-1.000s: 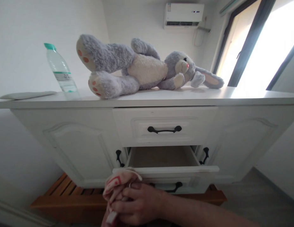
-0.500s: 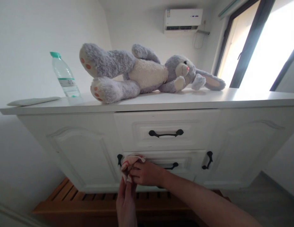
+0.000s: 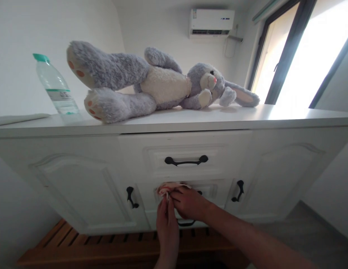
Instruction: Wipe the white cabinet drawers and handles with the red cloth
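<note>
A pink and white cloth (image 3: 171,186) is pressed against the front of the shut lower drawer (image 3: 211,189) of a white cabinet (image 3: 218,120). My right hand (image 3: 190,203) grips the cloth from the right, covering the drawer's black handle. Reaching up from below, my left hand (image 3: 166,226) pinches the cloth's hanging end with its fingertips. Above them is the shut upper drawer with a black handle (image 3: 186,161).
A grey plush rabbit (image 3: 162,84) lies on the cabinet top beside a water bottle (image 3: 54,87) and a flat white object (image 3: 19,118). Doors with black handles (image 3: 131,196) (image 3: 239,189) flank the drawers. Below is a wooden slatted base (image 3: 92,246), and at the right a window (image 3: 288,52).
The lower drawer, open a second ago, is now shut. Both hands with the cloth moved up and forward onto its front, and my view came closer to the cabinet.
</note>
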`<state>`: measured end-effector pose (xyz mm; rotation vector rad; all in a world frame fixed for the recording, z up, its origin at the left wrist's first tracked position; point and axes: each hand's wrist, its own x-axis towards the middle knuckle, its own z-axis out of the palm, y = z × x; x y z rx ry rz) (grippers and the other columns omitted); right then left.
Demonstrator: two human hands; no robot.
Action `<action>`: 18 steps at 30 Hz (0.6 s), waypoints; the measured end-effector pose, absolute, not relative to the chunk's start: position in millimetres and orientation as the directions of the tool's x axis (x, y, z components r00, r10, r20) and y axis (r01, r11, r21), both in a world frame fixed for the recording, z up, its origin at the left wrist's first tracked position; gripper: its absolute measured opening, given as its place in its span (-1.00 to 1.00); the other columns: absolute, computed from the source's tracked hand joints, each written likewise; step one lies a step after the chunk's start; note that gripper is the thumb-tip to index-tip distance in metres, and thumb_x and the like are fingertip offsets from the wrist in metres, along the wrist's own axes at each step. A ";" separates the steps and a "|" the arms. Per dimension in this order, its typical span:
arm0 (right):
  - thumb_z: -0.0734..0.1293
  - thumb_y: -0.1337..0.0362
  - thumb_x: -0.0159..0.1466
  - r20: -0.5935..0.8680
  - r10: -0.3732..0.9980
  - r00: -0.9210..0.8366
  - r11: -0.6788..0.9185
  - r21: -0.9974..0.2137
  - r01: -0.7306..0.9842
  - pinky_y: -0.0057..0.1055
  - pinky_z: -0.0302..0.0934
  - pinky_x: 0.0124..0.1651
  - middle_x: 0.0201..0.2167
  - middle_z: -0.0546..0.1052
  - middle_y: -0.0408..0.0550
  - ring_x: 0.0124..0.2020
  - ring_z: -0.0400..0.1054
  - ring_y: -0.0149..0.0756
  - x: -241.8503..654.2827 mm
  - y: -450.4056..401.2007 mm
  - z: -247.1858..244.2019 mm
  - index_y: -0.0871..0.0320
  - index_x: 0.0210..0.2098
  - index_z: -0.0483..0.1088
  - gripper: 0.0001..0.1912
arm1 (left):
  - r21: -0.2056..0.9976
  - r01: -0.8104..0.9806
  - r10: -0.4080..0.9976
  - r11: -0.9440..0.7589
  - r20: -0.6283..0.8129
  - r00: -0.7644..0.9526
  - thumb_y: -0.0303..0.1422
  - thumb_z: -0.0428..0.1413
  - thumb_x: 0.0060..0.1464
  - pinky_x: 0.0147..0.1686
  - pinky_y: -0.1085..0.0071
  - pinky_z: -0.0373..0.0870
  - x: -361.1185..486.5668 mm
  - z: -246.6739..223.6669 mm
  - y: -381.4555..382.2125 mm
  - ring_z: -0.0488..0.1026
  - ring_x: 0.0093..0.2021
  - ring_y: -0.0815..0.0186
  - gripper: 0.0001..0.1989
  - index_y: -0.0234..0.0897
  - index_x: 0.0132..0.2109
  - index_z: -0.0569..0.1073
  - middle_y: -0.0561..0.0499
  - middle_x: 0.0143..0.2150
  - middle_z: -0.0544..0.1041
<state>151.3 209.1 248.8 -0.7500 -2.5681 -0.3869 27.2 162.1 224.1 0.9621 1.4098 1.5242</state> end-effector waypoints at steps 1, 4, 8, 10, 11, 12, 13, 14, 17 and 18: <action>0.23 0.33 0.41 0.474 0.460 -0.751 0.811 0.119 0.572 -0.21 0.21 0.30 0.14 0.50 0.09 0.33 0.14 -0.15 163.1 204.5 251.4 0.29 0.23 0.33 -0.58 | 0.998 -0.043 0.939 -0.052 0.034 -0.342 -0.15 0.10 0.19 0.36 0.15 0.15 35.8 227.3 160.0 0.35 0.29 0.02 -0.55 -0.33 0.12 0.52 -0.27 0.23 0.49; 0.27 0.36 0.39 0.474 0.473 -0.742 0.798 0.125 0.589 -0.20 0.22 0.31 0.16 0.50 0.12 0.39 0.07 -0.20 202.8 191.5 256.5 0.28 0.26 0.30 -0.55 | 0.996 -0.009 0.965 -0.094 0.089 -0.247 -0.15 0.08 0.20 0.32 0.17 0.20 65.2 234.0 154.0 0.40 0.22 0.05 -0.58 -0.32 0.07 0.55 -0.26 0.16 0.50; 0.29 0.39 0.36 0.531 0.461 -0.711 0.747 0.200 0.634 -0.15 0.27 0.27 0.11 0.54 0.07 0.34 0.15 -0.16 258.6 176.2 254.4 0.26 0.20 0.37 -0.58 | 0.989 0.016 0.985 -0.145 0.146 -0.094 -0.19 0.03 0.21 0.32 0.06 0.21 111.3 233.4 148.8 0.40 0.21 0.02 -0.55 -0.38 0.09 0.54 -0.32 0.17 0.47; 0.30 0.42 0.35 0.534 0.494 -0.687 0.703 0.220 0.677 -0.10 0.28 0.25 0.09 0.55 0.07 0.30 0.20 -0.13 282.7 167.6 253.8 0.23 0.19 0.39 -0.58 | 0.983 0.022 0.983 -0.185 0.185 -0.008 -0.20 0.00 0.23 0.30 0.03 0.25 134.0 232.1 147.1 0.42 0.19 0.03 -0.55 -0.38 0.11 0.52 -0.33 0.16 0.48; 0.30 0.43 0.34 0.529 0.517 -0.672 0.680 0.223 0.699 -0.08 0.30 0.24 0.08 0.55 0.08 0.28 0.22 -0.13 292.9 163.1 254.1 0.21 0.20 0.39 -0.57 | 0.980 0.013 0.980 -0.197 0.197 0.029 -0.20 -0.01 0.24 0.27 0.04 0.29 144.1 232.1 146.3 0.43 0.17 0.05 -0.55 -0.38 0.11 0.51 -0.32 0.15 0.49; 0.31 0.43 0.33 0.528 0.540 -0.655 0.658 0.221 0.720 -0.06 0.31 0.22 0.06 0.56 0.08 0.25 0.25 -0.12 301.7 158.6 254.4 0.20 0.20 0.39 -0.57 | 0.979 0.001 0.977 -0.204 0.204 0.059 -0.20 -0.02 0.25 0.23 0.06 0.34 153.2 232.5 145.4 0.45 0.14 0.07 -0.55 -0.37 0.12 0.51 -0.31 0.13 0.50; 0.31 0.44 0.33 0.531 0.558 -0.638 0.638 0.217 0.739 -0.06 0.32 0.21 0.04 0.57 0.09 0.22 0.28 -0.12 309.1 154.4 254.5 0.21 0.20 0.39 -0.56 | 0.977 -0.008 0.973 -0.214 0.214 0.090 -0.20 -0.03 0.26 0.19 0.08 0.38 160.9 233.1 144.7 0.47 0.12 0.08 -0.56 -0.36 0.12 0.50 -0.30 0.11 0.51; 0.32 0.44 0.32 0.540 0.567 -0.622 0.624 0.211 0.752 -0.06 0.32 0.20 0.02 0.57 0.08 0.19 0.30 -0.12 315.3 150.7 253.7 0.22 0.19 0.39 -0.56 | 0.974 -0.015 0.967 -0.225 0.225 0.118 -0.19 -0.04 0.27 0.15 0.11 0.41 167.1 233.6 144.0 0.48 0.09 0.10 -0.56 -0.34 0.12 0.50 -0.28 0.09 0.52; 0.33 0.48 0.28 0.574 0.578 -0.580 0.588 0.201 0.784 -0.09 0.32 0.19 -0.01 0.57 0.08 0.12 0.32 -0.13 327.5 144.6 242.5 0.27 0.15 0.41 -0.56 | 0.967 0.012 0.952 -0.253 0.247 0.182 -0.17 -0.06 0.29 0.09 0.15 0.44 177.2 230.3 143.4 0.49 0.06 0.13 -0.56 -0.31 0.13 0.49 -0.24 0.07 0.53; 0.33 0.50 0.27 0.577 0.585 -0.570 0.574 0.202 0.793 -0.10 0.33 0.18 -0.02 0.57 0.07 0.10 0.33 -0.13 329.9 144.1 235.1 0.26 0.14 0.43 -0.56 | 0.966 0.033 0.949 -0.257 0.245 0.199 -0.17 -0.06 0.29 0.11 0.15 0.43 178.2 226.6 143.6 0.49 0.07 0.13 -0.56 -0.31 0.13 0.49 -0.24 0.07 0.54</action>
